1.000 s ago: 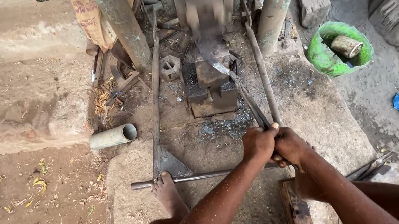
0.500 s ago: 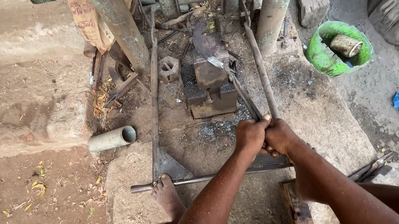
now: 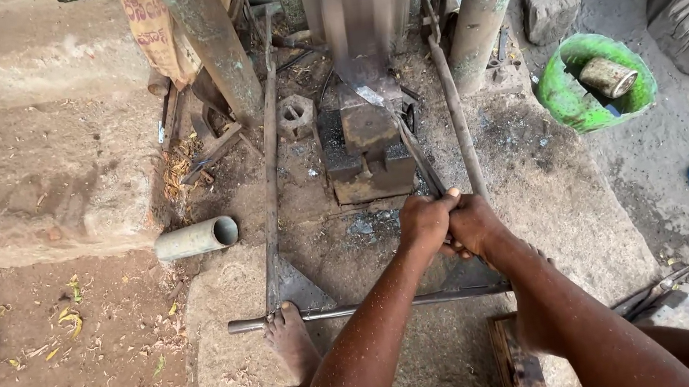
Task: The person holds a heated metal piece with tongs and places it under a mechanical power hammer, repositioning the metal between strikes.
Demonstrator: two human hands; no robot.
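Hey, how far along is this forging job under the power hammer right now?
Done: a flat metal workpiece already sits on the dark steel anvil block beneath the blurred grey hammer ram. In hand: the left hand and right hand together clamp long iron tongs that hold it, and a bare foot rests on the horizontal steel treadle bar. Left: I cannot tell how much shaping remains.
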